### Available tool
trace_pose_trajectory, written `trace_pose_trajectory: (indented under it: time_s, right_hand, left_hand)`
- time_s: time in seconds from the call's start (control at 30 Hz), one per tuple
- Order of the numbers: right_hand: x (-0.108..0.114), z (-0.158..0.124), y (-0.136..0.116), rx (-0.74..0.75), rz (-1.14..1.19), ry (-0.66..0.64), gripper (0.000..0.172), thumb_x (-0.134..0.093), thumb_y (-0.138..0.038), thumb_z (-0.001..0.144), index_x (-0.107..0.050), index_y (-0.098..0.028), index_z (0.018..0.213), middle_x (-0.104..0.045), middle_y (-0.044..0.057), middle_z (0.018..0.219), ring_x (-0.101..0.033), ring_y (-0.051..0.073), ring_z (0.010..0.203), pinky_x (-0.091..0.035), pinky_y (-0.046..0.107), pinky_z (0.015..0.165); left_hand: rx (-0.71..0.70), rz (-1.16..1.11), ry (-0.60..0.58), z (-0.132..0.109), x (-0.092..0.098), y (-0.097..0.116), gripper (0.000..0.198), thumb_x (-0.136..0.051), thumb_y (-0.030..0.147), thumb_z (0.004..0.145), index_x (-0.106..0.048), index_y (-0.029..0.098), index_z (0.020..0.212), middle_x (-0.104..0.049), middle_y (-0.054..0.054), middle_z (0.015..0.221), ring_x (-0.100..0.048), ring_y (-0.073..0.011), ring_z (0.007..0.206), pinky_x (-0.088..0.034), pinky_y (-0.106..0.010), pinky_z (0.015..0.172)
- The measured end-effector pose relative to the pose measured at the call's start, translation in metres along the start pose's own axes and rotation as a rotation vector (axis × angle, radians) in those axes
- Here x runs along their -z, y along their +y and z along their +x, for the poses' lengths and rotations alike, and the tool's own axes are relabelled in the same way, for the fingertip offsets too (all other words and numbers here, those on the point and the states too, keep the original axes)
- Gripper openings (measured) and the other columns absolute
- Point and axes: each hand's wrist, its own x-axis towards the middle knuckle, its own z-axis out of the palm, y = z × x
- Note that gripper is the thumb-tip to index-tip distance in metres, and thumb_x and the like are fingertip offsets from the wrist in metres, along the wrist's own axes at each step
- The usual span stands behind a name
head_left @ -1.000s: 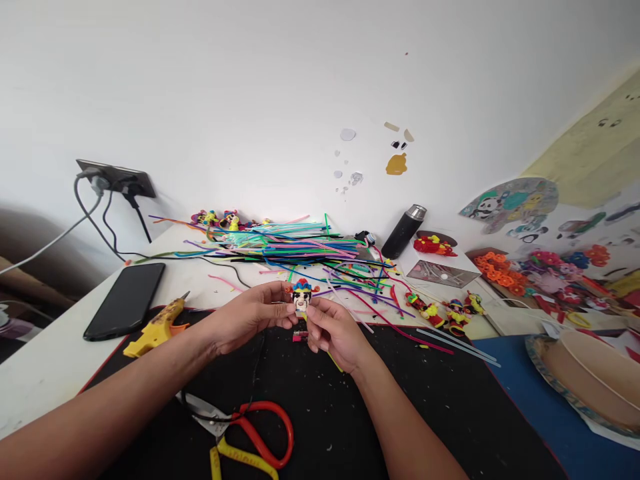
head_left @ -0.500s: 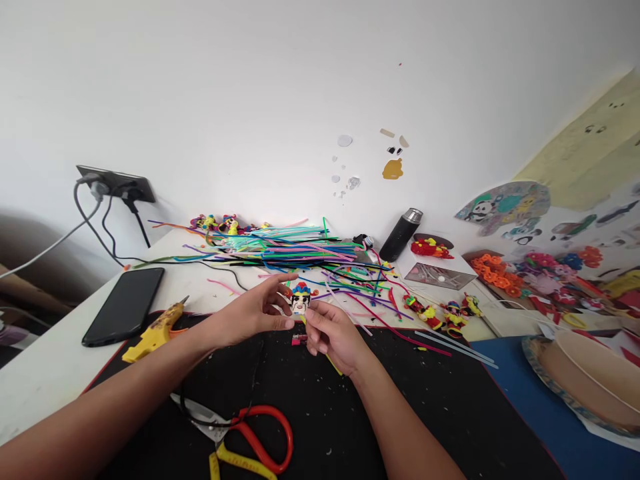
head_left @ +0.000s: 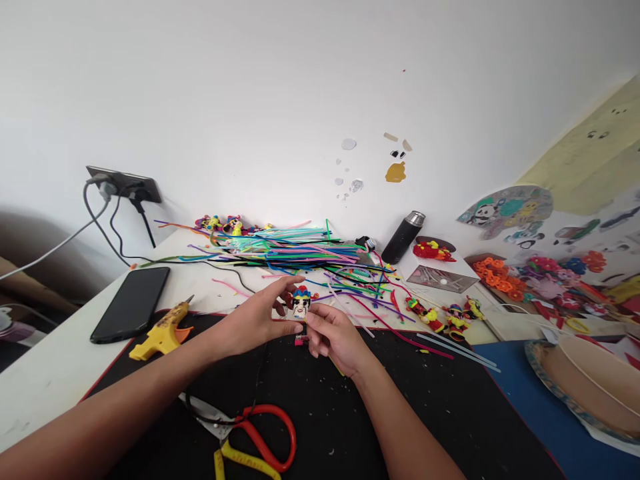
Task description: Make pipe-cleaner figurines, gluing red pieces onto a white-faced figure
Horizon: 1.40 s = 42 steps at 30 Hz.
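A small white doll's head [head_left: 301, 307] with a painted black beard and a blue, red and yellow hat is in front of me, facing me. My right hand [head_left: 333, 333] pinches it at its lower right edge; a thin yellow strip, perhaps a pipe cleaner, sticks out below that hand. My left hand [head_left: 263, 313] curves around the head's left side, thumb and fingers apart. Whether its fingertips touch the head I cannot tell. Just under the hands lies a small red-pink piece [head_left: 301, 340] on the black mat [head_left: 400, 413].
Red-and-yellow-handled scissors [head_left: 267, 433] lie near the front. To the left are a yellow glue gun [head_left: 163, 333] and a black phone [head_left: 131, 303]. Pipe cleaners [head_left: 300, 250] are heaped behind, with a black flask [head_left: 403, 239] and finished dolls [head_left: 455, 320] to the right.
My left hand has shifted slightly right, its thumb closer to the right hand below the doll's head. The right hand keeps its pinch. The whole view has shifted a little.
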Motion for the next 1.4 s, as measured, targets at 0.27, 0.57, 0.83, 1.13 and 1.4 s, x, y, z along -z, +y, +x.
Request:
trace_pose_trajectory:
  time_s: [0.27,0.57,0.83,1.13,1.4]
  right_hand:
    - [0.0,0.0,0.002,-0.005,-0.041,-0.033,0.041,-0.086,-0.054,0.084,-0.069,-0.018,0.095,-0.056,-0.009,0.054,-0.036,0.005,0.037,-0.039,0.022,0.043]
    - [0.0,0.0,0.001,-0.003,-0.062,-0.047,0.042,-0.084,-0.055,0.087,-0.068,-0.017,0.094,-0.057,-0.009,0.055,-0.036,0.005,0.037,-0.038,0.021,0.043]
    - [0.002,0.001,0.001,-0.008,-0.065,0.001,0.046,-0.085,-0.055,0.084,-0.076,-0.016,0.105,-0.057,-0.009,0.055,-0.036,0.005,0.038,-0.038,0.022,0.044]
    - [0.004,0.001,-0.004,0.023,-0.042,0.116,0.046,-0.086,-0.056,0.081,-0.079,-0.016,0.102,-0.054,-0.008,0.056,-0.038,0.006,0.04,-0.041,0.023,0.047]
    - [0.003,0.001,-0.001,0.034,-0.108,0.093,0.045,-0.083,-0.058,0.084,-0.078,-0.016,0.101,-0.053,-0.008,0.057,-0.038,0.006,0.04,-0.036,0.023,0.045]
  left_hand:
    - [-0.096,0.117,0.002,-0.001,-0.001,-0.003,0.063,-0.08,0.038,0.09,-0.058,0.033,0.149,-0.061,-0.008,0.15,-0.065,-0.0264,0.111,-0.054,-0.037,0.094]
    - [-0.094,0.155,0.032,0.001,-0.004,0.0,0.045,-0.078,0.038,0.09,-0.066,0.029,0.133,-0.07,-0.008,0.132,-0.067,-0.025,0.096,-0.055,-0.037,0.087]
    - [-0.018,0.172,0.056,0.005,0.018,0.005,0.054,-0.076,0.052,0.089,-0.063,0.028,0.136,-0.072,-0.006,0.12,-0.065,-0.0249,0.094,-0.054,-0.037,0.087]
    - [0.088,0.505,0.055,0.017,0.054,-0.026,0.062,-0.066,0.065,0.09,-0.063,0.024,0.136,-0.074,-0.01,0.119,-0.068,-0.0324,0.107,-0.052,-0.041,0.092]
    - [0.139,0.648,0.083,0.018,0.094,-0.046,0.067,-0.063,0.067,0.088,-0.061,0.022,0.137,-0.074,-0.01,0.112,-0.07,-0.0321,0.1,-0.05,-0.038,0.086]
